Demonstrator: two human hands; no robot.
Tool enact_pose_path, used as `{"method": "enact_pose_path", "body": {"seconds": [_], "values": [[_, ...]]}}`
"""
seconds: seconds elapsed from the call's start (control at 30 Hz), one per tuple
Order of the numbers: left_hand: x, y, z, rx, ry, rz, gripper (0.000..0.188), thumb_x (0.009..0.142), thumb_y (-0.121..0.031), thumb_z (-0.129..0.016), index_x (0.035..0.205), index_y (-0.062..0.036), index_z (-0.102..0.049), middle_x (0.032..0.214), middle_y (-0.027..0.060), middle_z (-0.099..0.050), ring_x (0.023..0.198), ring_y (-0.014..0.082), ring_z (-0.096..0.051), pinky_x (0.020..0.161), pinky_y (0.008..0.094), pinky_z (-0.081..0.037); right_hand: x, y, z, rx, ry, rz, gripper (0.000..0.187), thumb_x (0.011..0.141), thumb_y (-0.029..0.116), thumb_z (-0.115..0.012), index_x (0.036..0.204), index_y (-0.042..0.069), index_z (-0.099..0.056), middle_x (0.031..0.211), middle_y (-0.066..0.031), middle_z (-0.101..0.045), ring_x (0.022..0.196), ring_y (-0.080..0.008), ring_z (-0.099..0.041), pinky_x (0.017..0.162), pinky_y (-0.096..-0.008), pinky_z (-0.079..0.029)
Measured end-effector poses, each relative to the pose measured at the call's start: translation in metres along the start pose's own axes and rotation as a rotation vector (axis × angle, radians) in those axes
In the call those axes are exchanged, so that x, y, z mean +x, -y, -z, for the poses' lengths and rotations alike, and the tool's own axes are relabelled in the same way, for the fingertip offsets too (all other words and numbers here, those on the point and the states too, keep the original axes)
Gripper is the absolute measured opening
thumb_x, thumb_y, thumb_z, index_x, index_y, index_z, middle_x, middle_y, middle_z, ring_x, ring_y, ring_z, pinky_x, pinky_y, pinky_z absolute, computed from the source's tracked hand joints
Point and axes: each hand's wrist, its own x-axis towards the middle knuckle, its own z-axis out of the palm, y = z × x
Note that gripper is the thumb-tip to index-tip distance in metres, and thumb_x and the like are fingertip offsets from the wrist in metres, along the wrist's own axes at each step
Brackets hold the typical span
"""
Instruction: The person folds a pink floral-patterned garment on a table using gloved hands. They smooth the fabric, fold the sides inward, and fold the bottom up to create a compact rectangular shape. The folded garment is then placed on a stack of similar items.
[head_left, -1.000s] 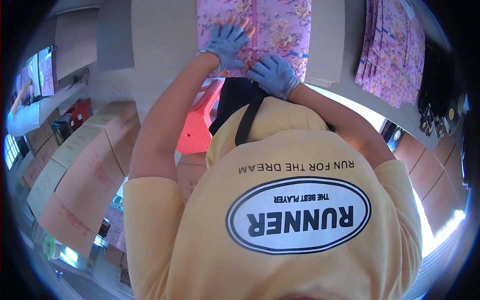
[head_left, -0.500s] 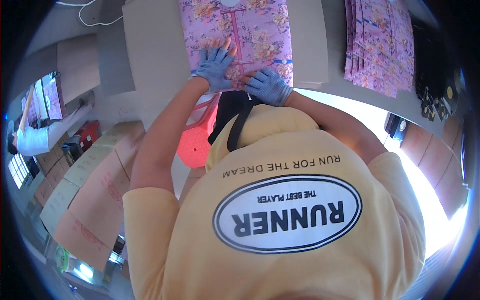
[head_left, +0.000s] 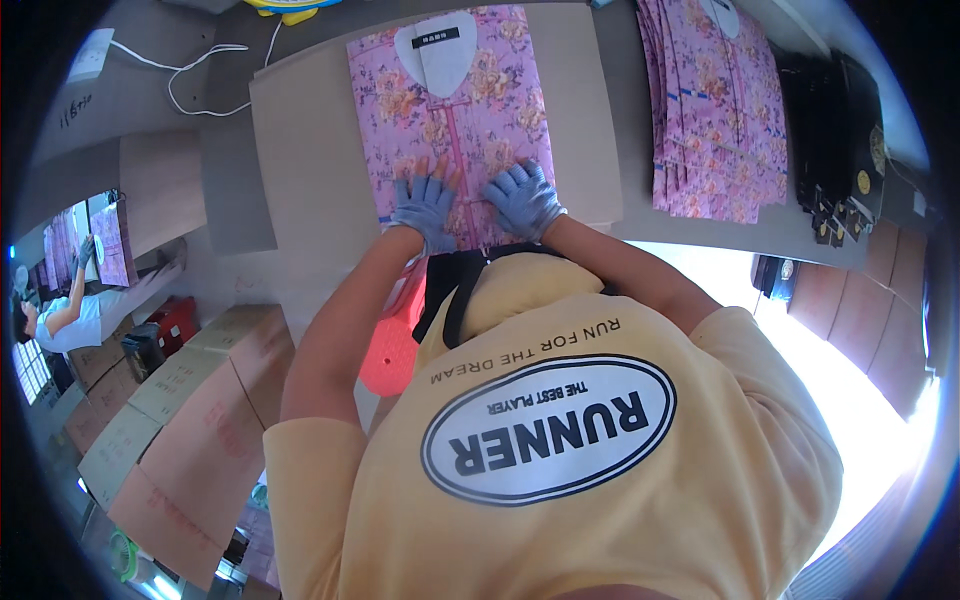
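A folded pink-purple floral shirt (head_left: 395, 110) lies on a brown cardboard sheet (head_left: 300, 140). A white insert (head_left: 450, 70) with a dark label fills its neck opening. My left hand (head_left: 424, 210), in a blue glove with bare fingertips, rests on the shirt's lower left part, fingers spread. On the lower right part sits my right hand (head_left: 525, 204), gloved the same way, its fingers apart and slightly bent. Both palms are near the shirt's near edge, pressing on the cloth; neither hand grasps anything.
Right of the cardboard is a stack of similar folded shirts (head_left: 715, 120), then dark items with gold tags (head_left: 830, 150). A white cable (head_left: 180, 80) lies at far left. Cartons (head_left: 200, 430) and a red stool (head_left: 385, 350) are below. Another person (head_left: 85, 315) works at the left.
My right hand has shifted from the shirt's near edge up onto its front, fingers more spread. My left hand stays on the cloth. The view has shifted, showing the whole neck opening.
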Motion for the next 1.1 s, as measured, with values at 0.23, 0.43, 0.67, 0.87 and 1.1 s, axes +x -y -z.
{"method": "enact_pose_path", "body": {"seconds": [0.23, 0.43, 0.67, 0.87, 1.1], "values": [[-0.003, 0.004, 0.000, -0.094, 0.013, -0.029, 0.132, 0.060, -0.060, -0.077, 0.154, -0.0131, 0.004, 0.159, 0.0174, 0.011, 0.144, 0.0451, 0.011, 0.109, 0.0699, -0.002, 0.070, -0.065, -0.002, -0.198, -0.049, -0.028, 0.043, 0.084, 0.036, -0.058, 0.124, 0.023, -0.057, 0.130, -0.0074, -0.051, 0.125, -0.0280, -0.044, 0.100, -0.0599, -0.032], [-0.003, 0.004, -0.008, -0.199, -0.037, -0.062, 0.131, 0.059, -0.057, -0.079, 0.154, -0.0163, 0.001, 0.160, 0.0141, 0.011, 0.145, 0.0441, 0.009, 0.109, 0.0697, -0.004, 0.136, -0.148, -0.022, -0.357, 0.002, -0.182, 0.046, 0.088, 0.043, -0.053, 0.133, 0.032, -0.051, 0.144, -0.0045, -0.042, 0.136, -0.0312, -0.034, 0.107, -0.0619, -0.027], [-0.003, 0.003, -0.012, -0.248, -0.077, -0.061, 0.129, 0.059, -0.055, -0.080, 0.154, -0.0174, -0.002, 0.160, 0.0118, 0.010, 0.146, 0.0426, 0.008, 0.109, 0.0696, -0.002, 0.221, -0.259, -0.039, -0.378, 0.197, -0.398, 0.024, 0.085, 0.036, -0.055, 0.100, 0.018, -0.058, 0.114, -0.0100, -0.061, 0.109, -0.0300, -0.058, 0.083, -0.0479, -0.048], [-0.003, 0.003, -0.011, -0.230, -0.054, -0.036, 0.127, 0.059, -0.054, -0.080, 0.154, -0.0183, -0.004, 0.160, 0.0113, 0.008, 0.146, 0.0410, 0.008, 0.110, 0.0693, -0.001, 0.250, -0.253, -0.022, -0.434, 0.093, -0.357, 0.019, 0.084, 0.031, -0.055, 0.095, 0.017, -0.059, 0.094, -0.0096, -0.063, 0.086, -0.0293, -0.063, 0.070, -0.0436, -0.051], [-0.005, 0.005, -0.008, -0.203, -0.033, -0.017, 0.123, 0.064, -0.058, -0.076, 0.155, -0.0187, -0.002, 0.160, 0.0118, 0.009, 0.146, 0.0404, 0.012, 0.108, 0.0695, 0.005, 0.193, -0.171, -0.014, -0.171, 0.125, 0.116, 0.029, 0.079, 0.027, -0.056, 0.106, 0.016, -0.063, 0.106, -0.0085, -0.062, 0.098, -0.0280, -0.060, 0.079, -0.0432, -0.049]]}}
